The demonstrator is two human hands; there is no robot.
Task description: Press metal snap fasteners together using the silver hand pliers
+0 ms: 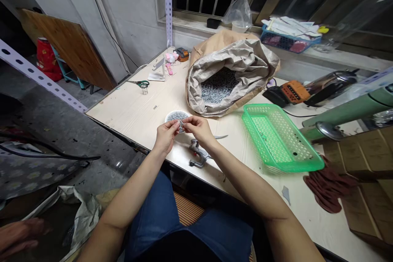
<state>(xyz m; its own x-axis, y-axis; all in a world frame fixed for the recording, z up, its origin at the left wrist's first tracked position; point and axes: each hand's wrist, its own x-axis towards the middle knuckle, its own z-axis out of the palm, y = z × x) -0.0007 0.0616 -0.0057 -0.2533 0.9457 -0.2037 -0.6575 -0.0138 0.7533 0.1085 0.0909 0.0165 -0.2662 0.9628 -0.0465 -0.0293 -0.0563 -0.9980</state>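
My left hand (166, 136) and my right hand (200, 129) meet fingertip to fingertip at the near rim of a white bowl (167, 117). Both are closed in a pinch around a small shiny metal piece (181, 127), too small to make out in detail. Similar small metal pieces (177, 114) fill the bowl. Beneath my right wrist lies a grey metal tool (201, 159) with a red part, partly covered by my forearm. A curved, pointed metal strip (221, 136) sticks out beyond the wrist. Behind the bowl, a large brown paper bag (196, 90) gapes toward me, holding many more metal pieces.
A green plastic basket (250, 131) stands at right, beside dark red gloves (330, 186) and cardboard boxes (362, 176). Green-handled scissors (143, 84) and a white stand (157, 76) lie farther back. Another person's hand (23, 235) shows at lower left near a sack (82, 213).
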